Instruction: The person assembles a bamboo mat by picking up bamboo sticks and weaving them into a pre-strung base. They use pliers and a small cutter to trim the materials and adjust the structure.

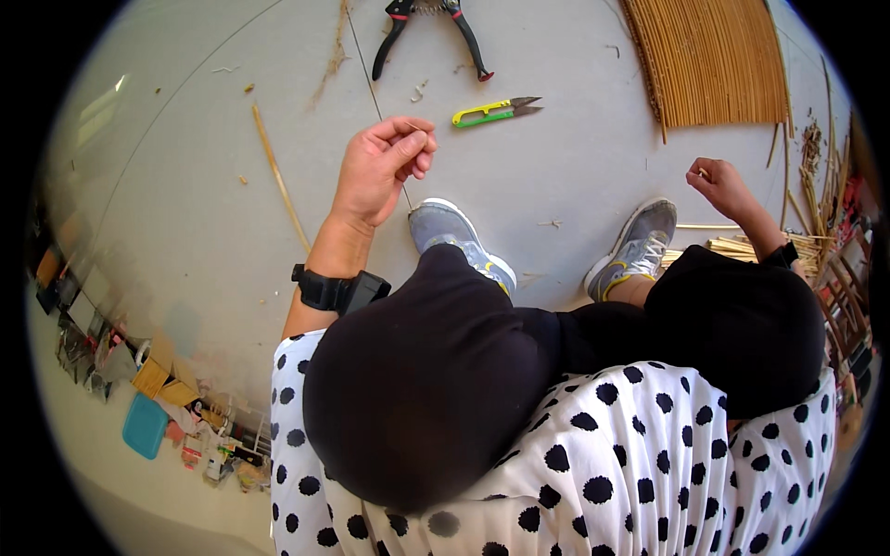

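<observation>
Operator: State the position of both hands.
Technician: The hands are well apart. The left hand (387,159) is raised above the floor (538,176), thumb against curled fingers, clamped on a thin strand (413,126) at the fingertips. The right hand (720,183) is loosely curled; whether it grips anything cannot be told.

Operator: Locate the items nearest the left hand.
Technician: The snips (510,105), yellow and green, lie just to its right on the floor, blades pointing right. The pruning shears (387,51), with black handles, lie beyond, at the upper edge. A long thin stick (271,162) lies to its left.

Operator: And near the right hand?
Technician: A brown stick mat (712,60) lies beyond it. A pile of pale sticks (732,248) lies on the near side, beside the right shoe (640,243).
</observation>
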Demonstrator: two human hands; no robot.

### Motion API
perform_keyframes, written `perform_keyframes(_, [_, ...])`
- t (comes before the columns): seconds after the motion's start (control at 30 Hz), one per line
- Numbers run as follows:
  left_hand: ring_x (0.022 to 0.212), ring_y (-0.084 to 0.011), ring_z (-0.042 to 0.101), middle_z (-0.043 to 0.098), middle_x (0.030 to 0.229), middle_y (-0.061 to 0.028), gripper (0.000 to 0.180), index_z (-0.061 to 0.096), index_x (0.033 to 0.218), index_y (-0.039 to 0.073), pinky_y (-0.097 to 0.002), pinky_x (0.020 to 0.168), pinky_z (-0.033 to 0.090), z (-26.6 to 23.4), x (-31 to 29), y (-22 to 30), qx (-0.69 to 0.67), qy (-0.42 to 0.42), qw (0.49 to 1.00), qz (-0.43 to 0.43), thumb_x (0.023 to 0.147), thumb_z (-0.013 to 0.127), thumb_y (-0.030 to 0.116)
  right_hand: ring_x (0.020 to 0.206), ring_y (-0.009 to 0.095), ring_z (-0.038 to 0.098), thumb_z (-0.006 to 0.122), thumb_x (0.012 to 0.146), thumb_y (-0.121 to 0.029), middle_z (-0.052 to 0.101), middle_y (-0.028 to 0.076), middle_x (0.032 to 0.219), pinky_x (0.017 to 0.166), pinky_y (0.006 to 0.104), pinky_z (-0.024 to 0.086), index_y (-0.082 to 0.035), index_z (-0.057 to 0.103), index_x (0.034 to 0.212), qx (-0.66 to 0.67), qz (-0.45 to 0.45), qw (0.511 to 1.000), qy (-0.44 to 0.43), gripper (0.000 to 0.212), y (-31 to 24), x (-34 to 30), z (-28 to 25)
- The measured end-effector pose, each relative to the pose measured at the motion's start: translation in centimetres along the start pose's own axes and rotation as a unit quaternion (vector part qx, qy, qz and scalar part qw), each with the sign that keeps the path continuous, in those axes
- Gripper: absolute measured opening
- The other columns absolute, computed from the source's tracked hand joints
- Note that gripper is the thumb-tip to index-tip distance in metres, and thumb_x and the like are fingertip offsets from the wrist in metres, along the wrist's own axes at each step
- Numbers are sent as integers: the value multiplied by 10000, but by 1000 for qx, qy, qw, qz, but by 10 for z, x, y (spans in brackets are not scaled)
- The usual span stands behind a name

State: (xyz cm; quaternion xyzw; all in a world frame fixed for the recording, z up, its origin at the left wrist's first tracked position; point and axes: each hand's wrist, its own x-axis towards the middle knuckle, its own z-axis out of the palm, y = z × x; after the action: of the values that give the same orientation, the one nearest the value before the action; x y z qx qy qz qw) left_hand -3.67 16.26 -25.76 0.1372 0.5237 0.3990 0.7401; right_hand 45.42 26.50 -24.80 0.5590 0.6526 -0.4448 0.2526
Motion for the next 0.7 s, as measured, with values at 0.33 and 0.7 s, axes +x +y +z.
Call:
perform_keyframes(0.33, [616,-63,526,613,752,-12,90,617,913,26,-193,555,410,-25,12,-16,231,127,964,43,892,635,112,550,190,488,607,867,-260,537,118,599,549,354,419,14,639,877,-12,-36,999,14,277,7,-1,6])
perform_keyframes(0.7, [613,-41,498,617,739,9,138,635,913,37,-185,553,394,-22,16,-13,367,106,920,83,916,604,172,543,182,464,599,885,-288,524,99,595,542,350,410,-1,646,912,-30,-29,999,2,292,-3,3,-3])
